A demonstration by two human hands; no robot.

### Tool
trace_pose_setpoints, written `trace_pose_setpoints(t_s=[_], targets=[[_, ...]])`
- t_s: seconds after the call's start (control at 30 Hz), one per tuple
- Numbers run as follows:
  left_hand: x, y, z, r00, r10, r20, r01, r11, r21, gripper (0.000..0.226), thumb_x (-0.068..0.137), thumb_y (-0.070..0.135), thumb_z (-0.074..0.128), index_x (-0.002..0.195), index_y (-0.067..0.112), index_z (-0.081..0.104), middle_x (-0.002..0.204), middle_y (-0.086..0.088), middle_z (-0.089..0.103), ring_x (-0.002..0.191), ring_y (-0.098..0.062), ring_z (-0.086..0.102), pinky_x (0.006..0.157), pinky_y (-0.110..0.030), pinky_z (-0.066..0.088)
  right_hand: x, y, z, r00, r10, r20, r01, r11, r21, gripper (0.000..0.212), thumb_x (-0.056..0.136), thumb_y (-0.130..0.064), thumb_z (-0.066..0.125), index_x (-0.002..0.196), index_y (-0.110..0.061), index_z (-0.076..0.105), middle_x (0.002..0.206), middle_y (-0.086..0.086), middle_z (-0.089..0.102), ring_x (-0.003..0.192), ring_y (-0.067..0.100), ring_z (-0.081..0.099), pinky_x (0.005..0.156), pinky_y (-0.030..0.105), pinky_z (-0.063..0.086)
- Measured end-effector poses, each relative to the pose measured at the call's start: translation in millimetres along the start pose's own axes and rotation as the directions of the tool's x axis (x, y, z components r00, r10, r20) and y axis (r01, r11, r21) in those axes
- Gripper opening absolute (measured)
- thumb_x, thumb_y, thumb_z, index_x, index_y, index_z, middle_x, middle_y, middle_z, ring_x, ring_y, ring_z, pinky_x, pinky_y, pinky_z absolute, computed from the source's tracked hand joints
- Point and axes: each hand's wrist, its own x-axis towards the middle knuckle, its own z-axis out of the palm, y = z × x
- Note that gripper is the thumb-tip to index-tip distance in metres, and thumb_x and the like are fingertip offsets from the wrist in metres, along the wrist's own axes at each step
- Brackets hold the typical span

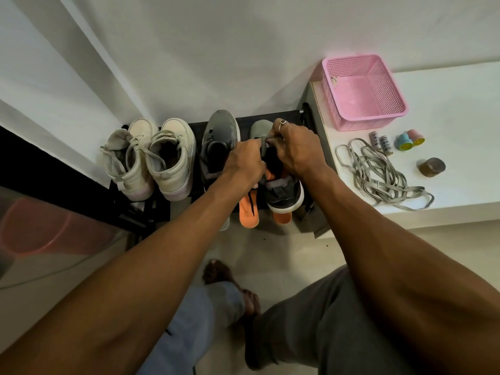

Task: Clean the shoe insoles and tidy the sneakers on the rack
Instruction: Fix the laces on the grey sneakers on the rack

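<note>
The left hand [244, 163] and right hand [296, 150] hide the mouth of the right grey sneaker [284, 192] on the black rack [270, 117]. Their curled fingers pinch a grey strip [264, 140], lace or tongue I cannot tell. Orange insoles [248, 212] poke out beside it, a white pair [151, 158] stands left, and a pink mesh basket [362, 90] and tangled flat laces [378, 174] lie on the desk [460, 104].

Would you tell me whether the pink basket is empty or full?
Empty: the pink basket shows a bare mesh floor; only a small pale mark sits on its left wall.
</note>
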Motion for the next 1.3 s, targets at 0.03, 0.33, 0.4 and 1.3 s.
trace_pose_setpoints(t_s=[0.03,0.33,0.4,1.3], targets=[[1.1,-0.7,-0.5,1.0,-0.002,-0.001,0.002,1.0,0.001,0.018,0.09,0.011,0.061,0.107,0.016,0.066,0.083,-0.005,0.069,0.056,-0.019,0.067,0.05,-0.031,0.057,0.8,-1.0,-0.3,1.0,0.002,-0.008,-0.002,1.0,0.003,0.018,0.098,-0.035,0.055,0.1,-0.017,0.059,0.091,0.004,0.069,0.079,0.029,0.063,0.071,0.044,0.054],[6.6,4.8,16.2,0.985,0.044,-0.167,-0.027,0.994,0.103,0.035,0.096,0.038,0.062,0.118,0.011,0.06,0.117,-0.012,0.057,0.103,-0.03,0.06,0.084,-0.041,0.053,5.9,-2.8,-4.4,0.998,0.051,-0.03,-0.052,0.998,-0.029,0.03,0.104,-0.04,0.046,0.116,-0.017,0.061,0.095,0.011,0.072,0.088,0.034,0.066,0.075,0.043,0.053],[10.0,4.7,16.0,0.971,0.094,-0.219,-0.071,0.991,0.113,0.029,0.097,0.033,0.062,0.112,0.007,0.063,0.118,-0.011,0.05,0.102,-0.028,0.058,0.084,-0.041,0.053,6.3,-1.2,-4.9,0.997,0.06,-0.04,-0.061,0.998,-0.019,0.03,0.104,-0.041,0.046,0.115,-0.018,0.062,0.096,0.01,0.072,0.089,0.034,0.066,0.074,0.041,0.052],[22.8,5.7,12.9,0.933,0.103,-0.344,-0.037,0.98,0.194,0.043,0.109,0.042,0.036,0.109,0.006,0.059,0.107,-0.016,0.068,0.099,-0.036,0.063,0.07,-0.038,0.038,11.0,11.1,9.5,0.986,0.111,-0.125,-0.089,0.982,0.169,0.024,0.096,-0.036,0.06,0.096,-0.012,0.062,0.087,0.007,0.07,0.078,0.03,0.064,0.067,0.046,0.053]])
